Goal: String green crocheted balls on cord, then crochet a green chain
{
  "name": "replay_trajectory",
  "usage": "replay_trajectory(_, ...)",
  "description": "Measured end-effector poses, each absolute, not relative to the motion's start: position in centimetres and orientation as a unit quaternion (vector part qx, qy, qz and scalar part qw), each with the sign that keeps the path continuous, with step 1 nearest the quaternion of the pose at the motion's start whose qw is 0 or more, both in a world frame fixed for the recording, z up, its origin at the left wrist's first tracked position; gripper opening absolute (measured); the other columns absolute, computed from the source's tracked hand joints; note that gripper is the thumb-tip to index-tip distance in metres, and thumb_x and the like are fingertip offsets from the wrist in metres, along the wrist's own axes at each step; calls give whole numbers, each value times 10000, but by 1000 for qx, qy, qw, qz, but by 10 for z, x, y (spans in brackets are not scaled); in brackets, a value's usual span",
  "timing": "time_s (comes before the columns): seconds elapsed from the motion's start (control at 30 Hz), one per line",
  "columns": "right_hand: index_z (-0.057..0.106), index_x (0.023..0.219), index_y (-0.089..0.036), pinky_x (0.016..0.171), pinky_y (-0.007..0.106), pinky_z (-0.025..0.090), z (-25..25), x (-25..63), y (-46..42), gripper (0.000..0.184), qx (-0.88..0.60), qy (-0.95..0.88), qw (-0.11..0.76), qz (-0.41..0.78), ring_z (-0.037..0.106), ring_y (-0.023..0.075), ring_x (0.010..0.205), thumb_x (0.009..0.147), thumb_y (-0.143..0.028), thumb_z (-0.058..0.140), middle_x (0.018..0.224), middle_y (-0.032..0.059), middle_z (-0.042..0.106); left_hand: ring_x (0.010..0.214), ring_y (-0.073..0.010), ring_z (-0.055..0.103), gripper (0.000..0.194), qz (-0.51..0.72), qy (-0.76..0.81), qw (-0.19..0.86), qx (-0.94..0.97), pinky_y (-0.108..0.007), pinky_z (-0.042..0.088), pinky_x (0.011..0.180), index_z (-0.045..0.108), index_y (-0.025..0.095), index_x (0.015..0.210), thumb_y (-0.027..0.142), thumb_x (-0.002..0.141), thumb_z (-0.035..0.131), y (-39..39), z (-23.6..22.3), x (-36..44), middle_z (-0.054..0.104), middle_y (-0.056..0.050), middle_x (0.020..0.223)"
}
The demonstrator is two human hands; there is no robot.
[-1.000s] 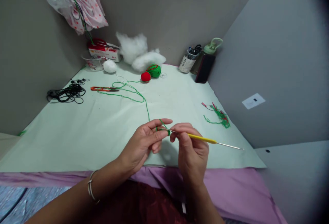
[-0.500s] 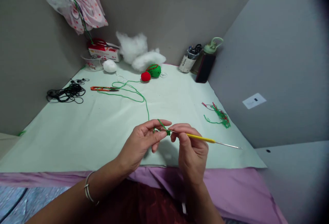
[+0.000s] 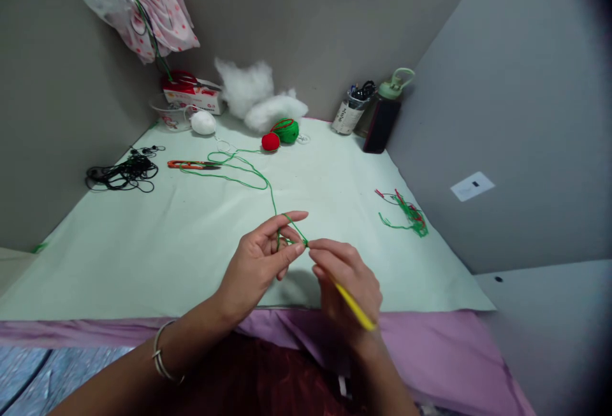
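Between the fingertips of my left hand point(image 3: 261, 260) a small piece of green crochet point(image 3: 306, 244) is pinched. Green yarn point(image 3: 273, 194) runs from the table up over the raised left index finger and down to that piece. My right hand point(image 3: 351, 285) is closed around a crochet hook point(image 3: 354, 306) with a yellow handle, which now slants down toward the wrist. The hook's working tip is hidden at the fingers, close to the green stitches. The fingertips of both hands almost meet above the front of the table.
Orange thread snips point(image 3: 189, 165) lie among loose green yarn. Behind are red yarn point(image 3: 270, 142), a green ball point(image 3: 288, 132), white stuffing point(image 3: 275, 111) and a white ball point(image 3: 203, 123). Black cord point(image 3: 127, 172) lies left, yarn scraps point(image 3: 412, 217) right, a bottle point(image 3: 389, 94) and pen cup point(image 3: 349, 116) back right.
My right hand has turned, swinging the hook's handle from pointing right to pointing down toward me. My left hand has shifted slightly left, and the yarn stretches longer from its index finger.
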State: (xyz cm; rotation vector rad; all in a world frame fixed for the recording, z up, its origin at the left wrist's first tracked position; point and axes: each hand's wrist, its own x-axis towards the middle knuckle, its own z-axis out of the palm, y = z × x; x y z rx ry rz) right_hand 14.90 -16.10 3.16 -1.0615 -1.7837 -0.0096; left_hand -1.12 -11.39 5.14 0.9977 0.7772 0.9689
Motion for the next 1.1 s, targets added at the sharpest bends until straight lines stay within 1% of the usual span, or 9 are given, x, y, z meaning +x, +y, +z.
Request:
replay_trajectory(0.13, 710, 1280, -334, 820, 354, 613, 27, 145, -161, 439, -452, -731, 508, -48, 707, 211, 1024, 930, -74, 660, 1151, 64, 712, 479, -16, 335, 554, 386, 288, 806, 343, -180, 292, 459, 672, 199, 1338, 317, 824, 841, -114, 50, -9, 532, 58, 719)
replay_trajectory(0.23, 749, 1162, -288, 761, 348, 584, 32, 143, -160, 307, -456, -649, 604, 78, 683, 187, 903, 976, -101, 593, 1010, 53, 705, 469, -10, 265, 464, 354, 262, 848, 294, -167, 252, 448, 711, 146, 1252, 283, 828, 839, -110, 50, -9, 421, 86, 627)
replay_trajectory(0.33, 756, 1026, -263, 644, 306, 524, 37, 141, -156, 249, -423, -557, 681, 217, 617, 142, 721, 1014, -134, 544, 881, 20, 676, 473, 13, 296, 387, 385, 268, 831, 299, -159, 257, 452, 736, 160, 1193, 233, 826, 834, -109, 53, -9, 507, 57, 731)
replay_trajectory(0.4, 765, 1003, -259, 651, 301, 515, 38, 139, -154, 227, -412, -547, 685, 251, 623, 142, 747, 1011, -148, 566, 918, 26, 693, 469, 24, 340, 390, 397, 269, 820, 314, -161, 268, 451, 736, 179, 1193, 233, 821, 838, -111, 54, -7, 562, 38, 818)
replay_trajectory(0.53, 780, 1040, -261, 753, 321, 539, 34, 137, -152, 216, -426, -569, 665, 229, 666, 176, 912, 992, -142, 606, 999, 44, 733, 472, 10, 406, 410, 389, 271, 800, 367, -177, 305, 466, 725, 212, 1241, 267, 846, 819, -115, 53, -6, 605, 30, 848)
replay_trajectory(0.77, 767, 1038, -262, 749, 304, 566, 38, 139, -153, 227, -427, -577, 659, 226, 677, 154, 863, 1001, -128, 587, 964, 25, 731, 550, -49, 450, 356, 386, 298, 757, 436, -197, 347, 552, 766, 192, 1211, 381, 909, 754, -108, 52, -11, 555, 36, 664)
replay_trajectory(0.83, 758, 1067, -260, 763, 314, 577, 38, 139, -153, 245, -430, -595, 648, 205, 686, 162, 892, 997, -108, 580, 971, 30, 729, 550, -46, 444, 360, 386, 305, 753, 437, -202, 347, 552, 774, 192, 1192, 384, 887, 780, -107, 52, -10, 585, 26, 708)
replay_trajectory(0.93, 747, 1156, -276, 771, 317, 592, 34, 138, -154, 324, -445, -641, 614, 123, 701, 175, 938, 968, -58, 598, 1016, 42, 724, 551, -32, 436, 430, 409, 325, 743, 418, -200, 341, 537, 757, 208, 1222, 353, 827, 846, -110, 50, -5, 628, 13, 833)
replay_trajectory(1.1, 734, 1281, -313, 771, 316, 599, 24, 139, -155, 460, -445, -706, 549, -43, 706, 196, 978, 914, -42, 670, 1170, 73, 713, 503, -24, 308, 543, 403, 313, 796, 327, -172, 282, 491, 700, 177, 1329, 338, 833, 849, -114, 49, -1, 454, 74, 643)
